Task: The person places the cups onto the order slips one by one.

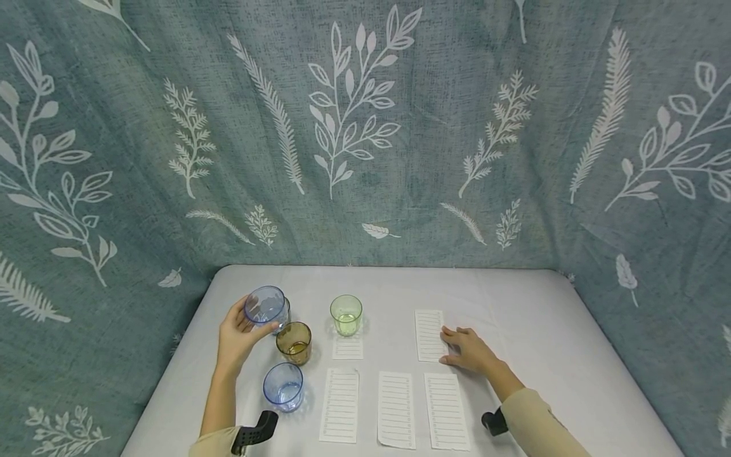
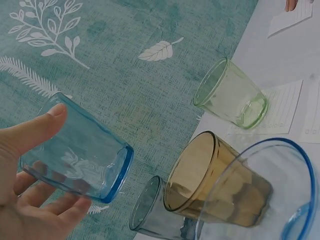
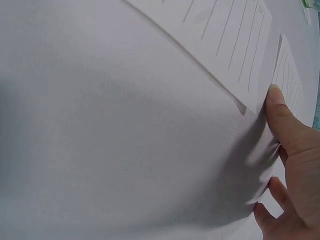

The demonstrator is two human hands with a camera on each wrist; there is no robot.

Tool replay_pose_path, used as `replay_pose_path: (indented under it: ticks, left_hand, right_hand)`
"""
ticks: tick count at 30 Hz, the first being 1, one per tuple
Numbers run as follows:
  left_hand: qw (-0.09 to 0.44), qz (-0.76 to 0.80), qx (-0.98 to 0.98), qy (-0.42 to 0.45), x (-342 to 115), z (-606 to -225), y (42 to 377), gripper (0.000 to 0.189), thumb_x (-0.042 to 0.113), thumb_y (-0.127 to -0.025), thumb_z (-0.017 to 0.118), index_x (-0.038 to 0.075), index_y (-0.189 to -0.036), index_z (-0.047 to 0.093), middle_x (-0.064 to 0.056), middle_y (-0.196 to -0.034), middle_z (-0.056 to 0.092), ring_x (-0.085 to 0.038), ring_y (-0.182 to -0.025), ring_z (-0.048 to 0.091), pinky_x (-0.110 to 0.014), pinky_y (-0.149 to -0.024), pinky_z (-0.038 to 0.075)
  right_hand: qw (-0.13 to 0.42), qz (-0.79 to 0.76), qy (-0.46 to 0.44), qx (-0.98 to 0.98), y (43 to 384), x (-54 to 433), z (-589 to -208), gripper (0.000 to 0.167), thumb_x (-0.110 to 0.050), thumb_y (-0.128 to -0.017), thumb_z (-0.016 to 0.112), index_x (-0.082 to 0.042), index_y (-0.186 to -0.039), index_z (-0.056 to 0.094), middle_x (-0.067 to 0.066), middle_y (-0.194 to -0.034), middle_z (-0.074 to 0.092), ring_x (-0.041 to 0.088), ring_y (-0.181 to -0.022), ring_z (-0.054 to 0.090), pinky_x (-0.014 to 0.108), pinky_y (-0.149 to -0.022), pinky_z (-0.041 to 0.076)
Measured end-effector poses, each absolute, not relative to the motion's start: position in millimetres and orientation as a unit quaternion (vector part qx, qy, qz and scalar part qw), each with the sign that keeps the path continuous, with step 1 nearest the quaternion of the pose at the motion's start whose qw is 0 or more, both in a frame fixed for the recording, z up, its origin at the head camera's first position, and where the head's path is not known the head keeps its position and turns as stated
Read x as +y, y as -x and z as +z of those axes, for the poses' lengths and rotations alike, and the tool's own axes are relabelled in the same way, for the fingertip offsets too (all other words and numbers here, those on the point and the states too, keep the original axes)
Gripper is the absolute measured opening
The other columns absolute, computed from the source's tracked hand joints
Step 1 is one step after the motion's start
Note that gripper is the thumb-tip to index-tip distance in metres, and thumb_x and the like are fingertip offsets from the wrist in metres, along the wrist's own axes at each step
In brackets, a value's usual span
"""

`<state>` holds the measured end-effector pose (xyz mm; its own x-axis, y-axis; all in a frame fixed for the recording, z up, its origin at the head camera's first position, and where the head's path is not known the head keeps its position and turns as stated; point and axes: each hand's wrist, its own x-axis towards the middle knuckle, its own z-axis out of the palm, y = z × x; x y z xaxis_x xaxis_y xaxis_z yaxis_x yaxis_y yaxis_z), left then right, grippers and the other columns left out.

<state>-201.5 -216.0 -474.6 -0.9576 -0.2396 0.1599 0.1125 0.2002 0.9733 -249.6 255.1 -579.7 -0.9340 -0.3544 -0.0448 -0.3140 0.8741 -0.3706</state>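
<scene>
My left hand [image 1: 237, 336] grips a blue glass [image 1: 265, 304] in the air at the table's left side. In the left wrist view the thumb lies on one side of this glass and the fingers on the other. Just beyond it stand a grey glass [image 2: 147, 207], partly hidden, and an amber glass [image 1: 294, 343]. Nearer the front is a second blue glass [image 1: 283, 387]. At the right, my right hand [image 1: 469, 350] rests at the right edge of a lined paper sheet [image 1: 429, 336], its thumb and fingertips touching there without visibly curling round it.
A green glass [image 1: 346, 315] stands on or just behind another lined sheet [image 1: 347, 348] at mid-table. Three more sheets lie in a front row: left [image 1: 339, 406], middle [image 1: 395, 409] and right [image 1: 447, 411]. A leaf-patterned curtain [image 1: 422, 222] borders the white table [image 1: 531, 330].
</scene>
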Motion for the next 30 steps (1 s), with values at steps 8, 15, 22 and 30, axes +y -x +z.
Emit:
replay_pose_path:
  ticks: [8, 15, 22, 30]
  left_hand:
    - [0.125, -0.644, -0.754, -0.034, -209.9, -472.3, 208.9, 0.08, -0.001, -0.074, 0.077, -0.006, -0.14, 0.033, -0.027, -0.141, 0.039, -0.041, -0.131, 0.037, -0.042, -0.111, 0.029]
    - [0.108, -0.655, -0.747, -0.033, -205.3, -469.5, 217.2, 0.083, -0.002, -0.073, 0.078, -0.004, -0.142, 0.031, -0.026, -0.142, 0.038, -0.04, -0.132, 0.037, -0.041, -0.112, 0.028]
    - [0.101, -0.66, -0.744, -0.022, -199.0, -458.9, 220.6, 0.083, -0.002, -0.073, 0.077, -0.004, -0.142, 0.032, -0.026, -0.142, 0.039, -0.04, -0.131, 0.038, -0.041, -0.112, 0.028]
    - [0.1, -0.662, -0.743, -0.011, -191.9, -458.9, 226.9, 0.081, -0.002, -0.073, 0.078, -0.003, -0.141, 0.034, -0.025, -0.141, 0.041, -0.039, -0.131, 0.038, -0.041, -0.112, 0.028]
  right_hand:
    - [0.056, -0.19, 0.175, 0.965, 248.0, 255.3, -578.6, 0.07, -0.036, -0.077, 0.074, 0.004, -0.13, 0.052, 0.018, -0.139, 0.045, 0.049, -0.125, 0.038, 0.064, -0.098, 0.035]
    - [0.056, -0.191, 0.174, 0.964, 248.3, 255.2, -579.7, 0.07, -0.036, -0.077, 0.074, 0.003, -0.13, 0.052, 0.018, -0.14, 0.045, 0.049, -0.126, 0.037, 0.064, -0.098, 0.035]
    - [0.054, -0.193, 0.177, 0.964, 248.7, 254.5, -577.8, 0.07, -0.037, -0.077, 0.074, 0.004, -0.13, 0.052, 0.018, -0.139, 0.046, 0.049, -0.125, 0.038, 0.064, -0.098, 0.035]
    - [0.054, -0.191, 0.173, 0.965, 247.2, 255.6, -575.9, 0.069, -0.036, -0.077, 0.074, 0.004, -0.129, 0.053, 0.018, -0.139, 0.046, 0.049, -0.125, 0.038, 0.064, -0.098, 0.035]
